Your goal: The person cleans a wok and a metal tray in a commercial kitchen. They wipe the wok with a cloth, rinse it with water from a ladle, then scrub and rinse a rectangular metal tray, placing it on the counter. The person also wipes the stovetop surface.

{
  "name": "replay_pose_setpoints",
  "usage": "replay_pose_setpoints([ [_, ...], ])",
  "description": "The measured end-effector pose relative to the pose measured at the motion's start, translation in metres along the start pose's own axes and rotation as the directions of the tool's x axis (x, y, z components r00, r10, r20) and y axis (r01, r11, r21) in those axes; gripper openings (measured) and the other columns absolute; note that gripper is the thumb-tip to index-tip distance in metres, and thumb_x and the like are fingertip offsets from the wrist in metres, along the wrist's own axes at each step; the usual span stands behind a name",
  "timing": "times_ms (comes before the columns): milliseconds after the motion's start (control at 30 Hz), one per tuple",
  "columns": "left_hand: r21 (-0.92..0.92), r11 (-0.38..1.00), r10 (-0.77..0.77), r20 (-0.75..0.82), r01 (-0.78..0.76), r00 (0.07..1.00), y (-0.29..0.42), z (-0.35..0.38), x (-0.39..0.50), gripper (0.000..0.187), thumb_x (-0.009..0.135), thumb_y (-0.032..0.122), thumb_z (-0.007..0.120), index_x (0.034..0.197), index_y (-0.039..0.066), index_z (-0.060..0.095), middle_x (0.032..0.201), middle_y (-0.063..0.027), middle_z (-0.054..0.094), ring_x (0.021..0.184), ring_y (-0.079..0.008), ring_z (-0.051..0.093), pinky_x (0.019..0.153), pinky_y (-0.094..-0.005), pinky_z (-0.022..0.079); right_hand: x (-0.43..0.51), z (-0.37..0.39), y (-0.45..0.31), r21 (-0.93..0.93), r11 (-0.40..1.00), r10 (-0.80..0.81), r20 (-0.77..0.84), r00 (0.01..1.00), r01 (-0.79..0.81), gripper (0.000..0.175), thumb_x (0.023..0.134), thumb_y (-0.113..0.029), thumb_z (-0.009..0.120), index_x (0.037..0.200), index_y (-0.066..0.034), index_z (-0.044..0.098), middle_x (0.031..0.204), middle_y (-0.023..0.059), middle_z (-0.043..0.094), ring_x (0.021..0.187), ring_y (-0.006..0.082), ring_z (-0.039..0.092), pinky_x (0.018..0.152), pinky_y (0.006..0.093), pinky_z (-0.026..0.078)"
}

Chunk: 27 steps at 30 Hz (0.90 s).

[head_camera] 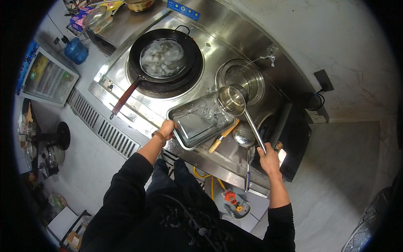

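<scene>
My left hand (167, 129) grips the near left rim of a rectangular metal tray (198, 126) with water in it, held tilted over the stove's front. In my right hand (269, 160) is the long handle of a metal ladle (232, 100). Its bowl hangs over the tray's far right corner, and the water below it is stirred up. Behind the bowl sits a round metal basin (241, 77) beneath a wall tap (268, 58). Beside the tray lie a wooden-handled brush (223, 137) and a perforated skimmer (244, 134).
A black wok (135, 58) holding cloudy liquid with pale pieces rests on the burner (170, 89), its red-brown handle (126, 97) pointing toward me. A gas cylinder (241, 206) with a yellow hose stands below the counter. At right is a black box-shaped appliance (294, 148); a glass-door fridge (47, 77) is at left.
</scene>
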<state>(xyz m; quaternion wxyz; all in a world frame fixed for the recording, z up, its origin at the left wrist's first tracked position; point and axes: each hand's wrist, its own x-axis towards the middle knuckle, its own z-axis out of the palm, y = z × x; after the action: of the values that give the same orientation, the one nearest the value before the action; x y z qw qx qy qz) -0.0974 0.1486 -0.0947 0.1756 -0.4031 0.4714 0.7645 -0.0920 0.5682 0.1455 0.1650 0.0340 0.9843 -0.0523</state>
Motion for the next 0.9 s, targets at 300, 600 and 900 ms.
replay_pose_setpoints([
  [300, -0.066, 0.994, -0.087, -0.031, 0.084, 0.996, 0.000, 0.013, 0.005, 0.006, 0.077, 0.000, 0.058, 0.072, 0.002, 0.055, 0.069, -0.0064, 0.043, 0.049, -0.0206, 0.042, 0.039, -0.0406, 0.032, -0.002, 0.015, 0.001, 0.125, 0.989, 0.093, -0.084, 0.992, -0.082, 0.031, 0.098, -0.036, 0.061, 0.117, -0.0111, 0.057, 0.084, 0.0256, 0.069, 0.085, 0.0488, 0.066, 0.075, 0.0569, 0.048],
  [600, -0.265, 0.952, -0.152, 0.031, 0.155, 0.988, -0.032, 0.019, 0.052, 0.009, 0.078, 0.001, 0.063, 0.069, 0.002, 0.058, 0.064, -0.0022, 0.041, 0.055, -0.0176, 0.044, 0.045, -0.0389, 0.029, -0.010, 0.005, 0.006, 0.038, 0.997, 0.075, -0.085, 0.994, -0.072, 0.031, 0.099, -0.034, 0.062, 0.117, -0.0094, 0.058, 0.085, 0.0235, 0.070, 0.082, 0.0467, 0.067, 0.072, 0.0542, 0.050],
  [900, -0.008, 0.997, 0.082, -0.066, -0.083, 0.994, -0.010, -0.006, 0.045, 0.030, 0.077, -0.003, 0.060, 0.105, -0.004, 0.052, 0.071, -0.0089, 0.054, 0.054, -0.0189, 0.050, 0.042, -0.0363, 0.035, -0.014, 0.029, 0.029, 0.208, 0.961, 0.210, -0.116, 0.971, -0.183, 0.033, 0.098, -0.031, 0.064, 0.117, -0.0045, 0.059, 0.089, 0.0237, 0.069, 0.085, 0.0423, 0.068, 0.074, 0.0487, 0.051],
])
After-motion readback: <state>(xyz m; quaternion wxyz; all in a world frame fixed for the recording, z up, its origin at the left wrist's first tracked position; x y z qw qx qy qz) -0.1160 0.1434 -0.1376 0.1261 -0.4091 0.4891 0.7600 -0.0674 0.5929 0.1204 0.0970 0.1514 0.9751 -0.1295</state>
